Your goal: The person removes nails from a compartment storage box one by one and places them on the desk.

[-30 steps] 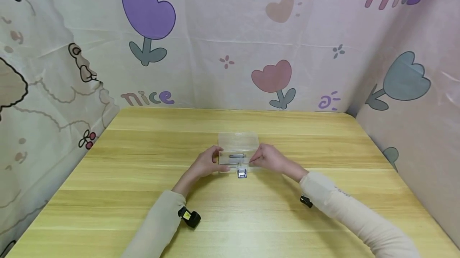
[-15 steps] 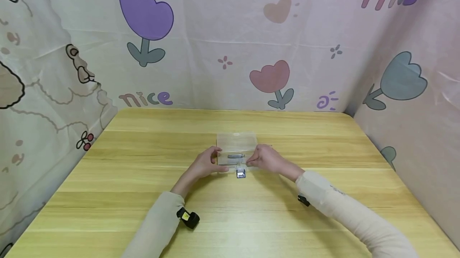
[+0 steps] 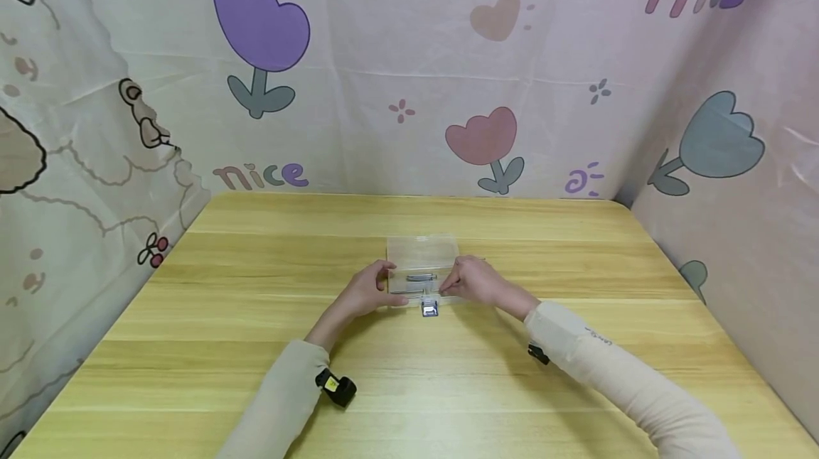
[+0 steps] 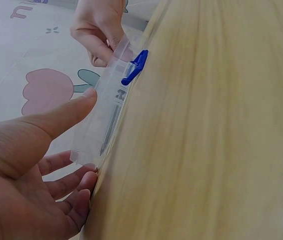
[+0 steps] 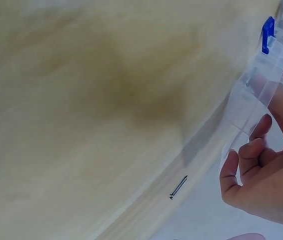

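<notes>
A clear plastic compartment box (image 3: 422, 253) lies on the table with its lid raised at the back. Slim metal screws or nails (image 3: 421, 278) lie in its compartments, and a blue latch (image 4: 135, 68) sticks out at the front. My left hand (image 3: 367, 288) grips the box's left end, thumb at the front edge and fingers at the end wall. My right hand (image 3: 476, 281) reaches into the right part, thumb and forefinger brought together low inside, the other fingers bent. Whether anything sits between those fingertips is hidden. One loose screw (image 5: 179, 187) rests on the table beyond the right hand.
The wood-grain table (image 3: 409, 388) spreads around the box. A printed cloth (image 3: 358, 33) hangs behind it and along both sides. A small black camera (image 3: 335, 388) sits at the left wrist, another black one (image 3: 538, 354) at the right.
My right hand's fingertips have shifted slightly left and inward over the box's right part. The loose screw behind that hand now shows. My left hand keeps its hold on the box.
</notes>
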A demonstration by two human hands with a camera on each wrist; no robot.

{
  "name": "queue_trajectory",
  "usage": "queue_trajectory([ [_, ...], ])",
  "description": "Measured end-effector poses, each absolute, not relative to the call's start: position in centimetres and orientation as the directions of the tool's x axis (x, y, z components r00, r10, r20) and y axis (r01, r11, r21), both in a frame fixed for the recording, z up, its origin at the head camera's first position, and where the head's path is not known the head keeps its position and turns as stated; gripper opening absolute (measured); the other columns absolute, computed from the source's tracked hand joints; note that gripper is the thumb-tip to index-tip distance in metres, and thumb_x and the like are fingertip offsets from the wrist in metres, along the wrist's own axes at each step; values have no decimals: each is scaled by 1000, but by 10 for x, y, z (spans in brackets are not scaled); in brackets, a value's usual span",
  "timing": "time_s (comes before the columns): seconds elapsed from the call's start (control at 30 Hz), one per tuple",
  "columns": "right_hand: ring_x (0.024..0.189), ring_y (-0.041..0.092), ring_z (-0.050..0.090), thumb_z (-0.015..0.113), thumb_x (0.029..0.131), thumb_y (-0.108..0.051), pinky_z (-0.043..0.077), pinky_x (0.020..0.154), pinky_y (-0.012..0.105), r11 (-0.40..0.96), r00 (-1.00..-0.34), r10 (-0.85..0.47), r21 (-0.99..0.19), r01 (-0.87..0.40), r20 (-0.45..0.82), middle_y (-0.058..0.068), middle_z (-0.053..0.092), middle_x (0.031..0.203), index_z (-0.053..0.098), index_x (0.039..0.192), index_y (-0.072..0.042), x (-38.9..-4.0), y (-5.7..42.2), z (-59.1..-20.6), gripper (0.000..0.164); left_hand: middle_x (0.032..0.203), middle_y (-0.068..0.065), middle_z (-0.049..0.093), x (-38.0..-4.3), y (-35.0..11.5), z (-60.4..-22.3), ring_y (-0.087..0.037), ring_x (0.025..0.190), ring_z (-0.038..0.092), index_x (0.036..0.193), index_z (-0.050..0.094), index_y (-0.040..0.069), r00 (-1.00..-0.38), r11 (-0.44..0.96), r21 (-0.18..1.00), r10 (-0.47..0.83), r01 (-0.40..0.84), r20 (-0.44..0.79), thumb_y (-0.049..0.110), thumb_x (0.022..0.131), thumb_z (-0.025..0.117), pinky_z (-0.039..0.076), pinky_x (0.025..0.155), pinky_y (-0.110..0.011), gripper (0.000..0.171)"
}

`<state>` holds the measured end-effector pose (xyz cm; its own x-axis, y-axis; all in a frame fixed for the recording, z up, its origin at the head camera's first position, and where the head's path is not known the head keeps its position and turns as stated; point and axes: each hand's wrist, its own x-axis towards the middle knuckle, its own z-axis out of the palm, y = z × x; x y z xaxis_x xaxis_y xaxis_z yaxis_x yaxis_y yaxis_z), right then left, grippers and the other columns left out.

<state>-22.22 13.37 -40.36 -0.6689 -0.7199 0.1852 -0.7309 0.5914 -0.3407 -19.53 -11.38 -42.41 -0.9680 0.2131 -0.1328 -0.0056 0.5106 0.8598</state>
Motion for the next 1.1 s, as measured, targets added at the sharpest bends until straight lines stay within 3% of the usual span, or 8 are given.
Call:
queue_trajectory([
  [0.27, 65, 4, 42, 81, 75, -9, 38, 66, 23, 555, -631, -750, -330, -764, 199, -5, 73, 82, 79, 85, -14, -223, 135, -402, 12, 121, -13, 55, -196, -114, -427, -25, 95, 46, 134, 50, 3, -968, 505, 863, 206, -19, -142, 20, 72, 87, 42, 71, -32, 74],
  [0.63, 71, 5, 51, 82, 75, -9, 45, 81, 35, 613, -689, -710, -356, -706, 144, -8, 72, 79, 79, 78, -16, -223, 130, -397, 8, 119, -13, 55, -195, -112, -427, -24, 93, 46, 134, 50, 3, -969, 496, 868, 199, -29, -146, 17, 72, 87, 42, 67, -30, 73],
  [0.83, 70, 5, 50, 84, 72, -11, 44, 80, 34, 633, -709, -682, -341, -694, 177, -10, 69, 75, 78, 74, -17, -223, 129, -402, 8, 120, -13, 56, -196, -112, -426, -24, 93, 46, 134, 50, 2, -969, 499, 866, 201, -27, -146, 16, 72, 87, 43, 67, -30, 73],
  [1.1, 72, 10, 47, 86, 70, -16, 35, 63, 27, 637, -711, -666, -323, -699, 224, -10, 59, 74, 79, 75, -18, -222, 131, -407, 9, 117, -13, 56, -196, -113, -424, -24, 94, 46, 134, 49, 3, -967, 508, 861, 208, -22, -148, 18, 73, 86, 43, 69, -30, 73],
])
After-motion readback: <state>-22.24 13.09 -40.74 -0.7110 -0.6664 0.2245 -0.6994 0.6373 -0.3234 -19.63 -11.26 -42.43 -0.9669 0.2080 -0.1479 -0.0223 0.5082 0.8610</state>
